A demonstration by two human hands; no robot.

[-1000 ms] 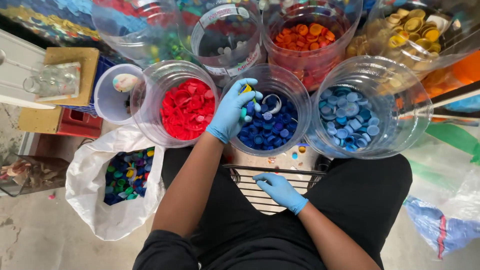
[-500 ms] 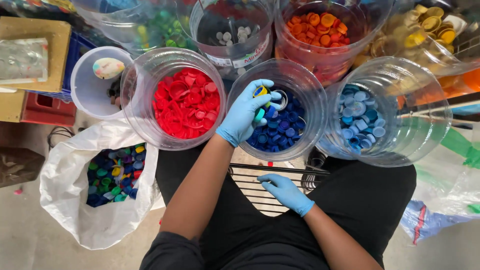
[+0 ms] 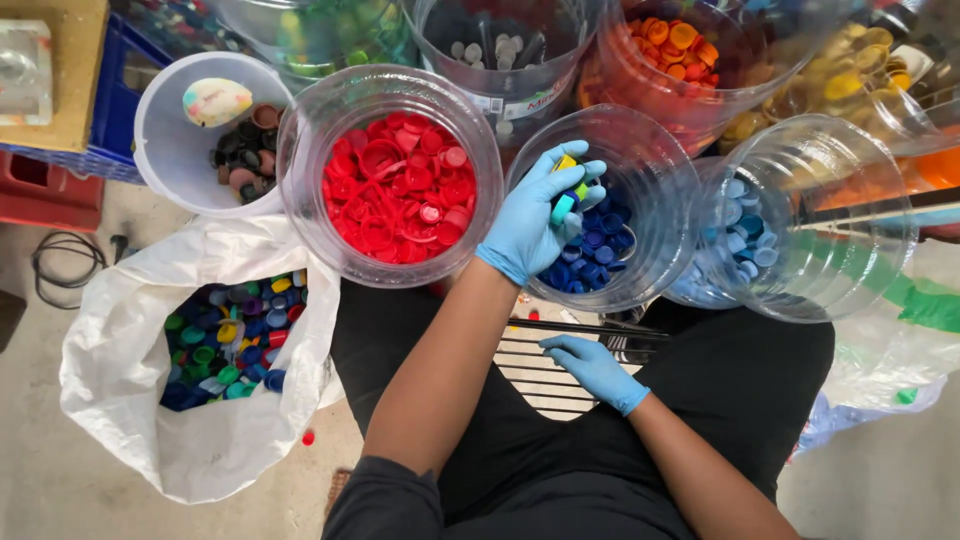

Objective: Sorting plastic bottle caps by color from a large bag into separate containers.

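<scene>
Blue-gloved left hand (image 3: 535,225) cups small plastic caps (image 3: 566,190) over clear round tub (image 3: 655,150).

Top edge cuts off green-cap jar (image 3: 320,35).

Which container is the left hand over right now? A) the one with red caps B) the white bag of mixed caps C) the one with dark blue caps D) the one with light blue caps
C: the gloved left hand, holding a few caps, sits over the clear container of dark blue caps, between the red caps and the light blue caps.
</scene>
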